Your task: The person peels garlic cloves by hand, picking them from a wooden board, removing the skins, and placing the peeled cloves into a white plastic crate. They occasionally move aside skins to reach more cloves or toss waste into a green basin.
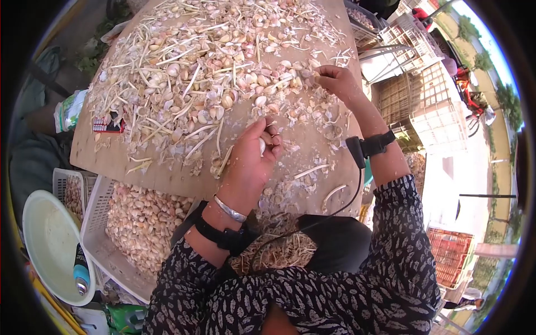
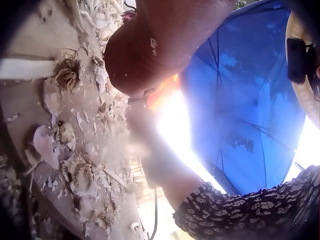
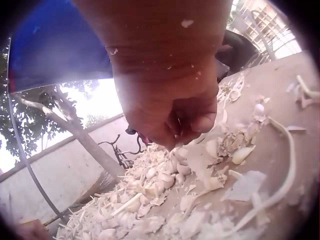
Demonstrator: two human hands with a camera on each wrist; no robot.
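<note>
My left hand is over the near part of the board, its fingers curled round a pale garlic clove. In the left wrist view that clove is hidden behind the hand. Farther forward, my right hand reaches to the right side of the garlic heap, thumb and fingers drawn together. Seen from the right wrist, its fingertips pinch a small pale garlic piece, just above loose cloves and papery skins. Garlic cloves, skins and dry stems cover much of the brown board.
Left of my lap stands a white crate full of cloves, beside a pale green basin with a blue-topped can. A red packet lies at the board's left edge. Plastic crates stand at right.
</note>
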